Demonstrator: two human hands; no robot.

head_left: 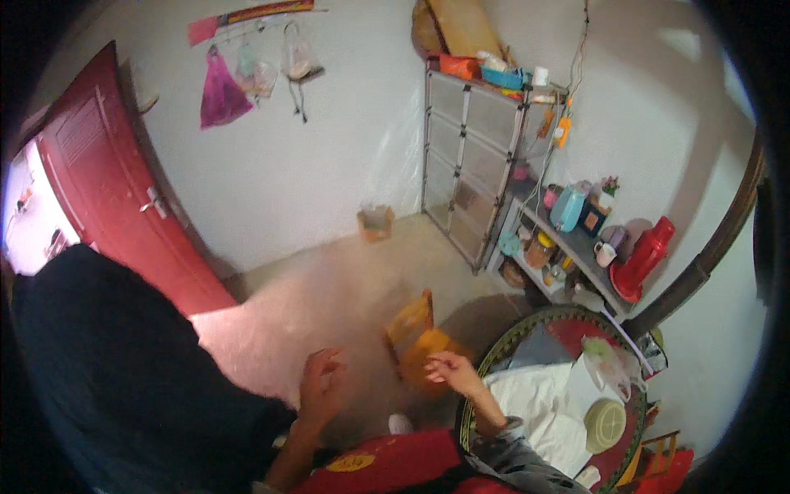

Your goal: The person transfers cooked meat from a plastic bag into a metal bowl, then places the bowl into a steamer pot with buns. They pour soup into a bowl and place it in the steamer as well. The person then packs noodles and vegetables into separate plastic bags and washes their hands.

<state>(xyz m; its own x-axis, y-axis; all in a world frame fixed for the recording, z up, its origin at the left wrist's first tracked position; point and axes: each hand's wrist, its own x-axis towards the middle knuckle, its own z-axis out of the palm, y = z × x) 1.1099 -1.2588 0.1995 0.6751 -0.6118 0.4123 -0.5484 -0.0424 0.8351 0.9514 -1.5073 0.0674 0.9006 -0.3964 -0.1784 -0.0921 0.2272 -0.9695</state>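
Left hand (323,385): half open, fingers loosely bent, visibly empty, above the floor (280,337).
Right hand (455,373): half open, fingers bent; whether it touches the chair, cannot tell.
Yellow chair (426,344): blurred, beside the round desk (568,331).
White cloth (531,403): rumpled, on the desk.

Your bare left hand (323,385) is raised in the lower middle of the frame, fingers loosely bent and tips leaning right, above a bare left forearm (290,463) slanting up from the lower edge. Right of it, well apart, your bare right hand (455,373) reaches toward the upper left, fingers slack and slightly spread, its wrist emerging from a grey patterned fabric sleeve (520,454) at the lower right.
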